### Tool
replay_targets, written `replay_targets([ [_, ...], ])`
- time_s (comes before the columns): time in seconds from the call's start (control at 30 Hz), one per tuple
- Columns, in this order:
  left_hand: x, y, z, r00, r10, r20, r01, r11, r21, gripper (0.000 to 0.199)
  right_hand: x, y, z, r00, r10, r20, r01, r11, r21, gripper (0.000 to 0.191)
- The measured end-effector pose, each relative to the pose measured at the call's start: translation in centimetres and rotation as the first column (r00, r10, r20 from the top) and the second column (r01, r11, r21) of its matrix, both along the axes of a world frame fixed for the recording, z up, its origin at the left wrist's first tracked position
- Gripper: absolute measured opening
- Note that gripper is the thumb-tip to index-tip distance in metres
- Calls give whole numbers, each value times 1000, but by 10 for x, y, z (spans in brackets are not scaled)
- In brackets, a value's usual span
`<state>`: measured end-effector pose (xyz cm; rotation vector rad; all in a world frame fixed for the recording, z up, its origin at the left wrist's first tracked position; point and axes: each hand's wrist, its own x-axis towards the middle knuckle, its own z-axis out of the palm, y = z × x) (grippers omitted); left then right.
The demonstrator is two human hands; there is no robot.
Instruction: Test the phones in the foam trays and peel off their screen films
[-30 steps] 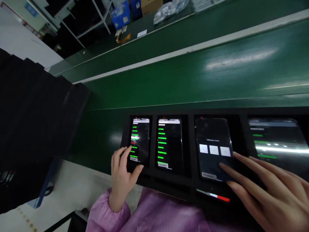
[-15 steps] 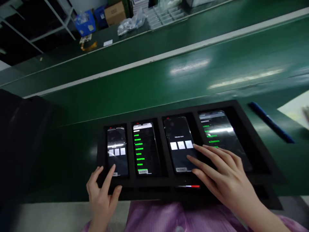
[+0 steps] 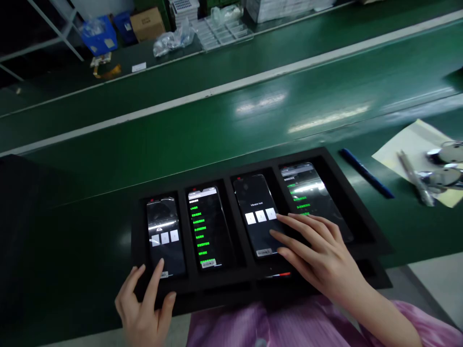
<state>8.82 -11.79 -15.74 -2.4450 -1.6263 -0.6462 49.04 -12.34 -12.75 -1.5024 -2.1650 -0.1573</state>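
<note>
The leftmost phone point(image 3: 173, 258) is now showing three pale squares instead of its green list, seemingly matching the "Vibrator test" phone point(image 3: 253, 237). Both are lying in the black tray point(image 3: 191, 285), along the counter's point(image 3: 90, 231) near edge. My left grip point(image 3: 139, 308) and right grip point(image 3: 327, 255) are spreading open, fingertips touching them. A blue pen point(image 3: 367, 173) is lying beyond the tray's right edge; a blue bin point(image 3: 99, 42) is sitting far left.

You wear a loose purple top point(image 3: 231, 325) with fine, paler stripes and a pale, round button point(image 3: 261, 342). Its right sleeve point(image 3: 425, 320) bunches around your forearm. Your left hand point(image 3: 141, 306) and right hand point(image 3: 320, 255) are bare.
</note>
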Motion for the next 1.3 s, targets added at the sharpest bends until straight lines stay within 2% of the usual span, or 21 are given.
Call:
replay_targets([
  [0.23, 2, 1, -2, 1000, -11, 19, 10, 1000, 14, 59, 0, 8, 8, 1000, 13, 16, -12, 1000, -23, 22],
  [0.33, 1, 1, -3, 1000, -10, 29, 9, 1000, 16, 56, -4, 17, 11, 998, -30, 60, 30, 1000, -7, 30],
  [0.43, 0, 0, -4, 999, 0, 35, 0, 1000, 0, 52, -13, 23, 17, 993, -84, 79, 83, 996, 9, 26],
  [0.53, 1, 0, -2, 999, 12, 38, -11, 1000, -28, 51, -32, 24, 25, 998, -67, -21, 67, 997, 35, 21],
  [0.7, 4, 0, 2, 999, 31, 42, -29, 998, -54, 51, -79, 34, 25, 990, 118, -79, -123, 990, -73, 34],
  [0.8, 5, -1, 4, 999, 33, 38, -31, 998, -59, 49, -96, 41, 21, 993, 95, -64, -101, 990, -99, 39],
  [0.87, 6, -1, 4, 999, 30, 31, -28, 997, -66, 47, -97, 42, 19, 994, 77, -80, -82, 995, -63, 37],
  [0.97, 7, 0, 4, 999, 39, 29, -37, 997, -67, 45, -92, 37, 20, 986, 115, -121, -117, 993, -6, 28],
  [1.1, 6, 1, 5, 999, 27, 42, -26, 999, -33, 43, -87, 30, 16, 974, 165, -154, -169, 986, -12, 26],
  [1.23, 11, 14, 15, 999, 27, 38, -26, 1000, -11, 33, -89, 27, 10, 979, 143, -146, -151, 987, -47, 30],
  [1.3, 20, 26, 24, 999, 42, 16, -41, 999, -31, 37, -91, 27, 9, 985, 132, -114, -138, 989, -47, 31],
])
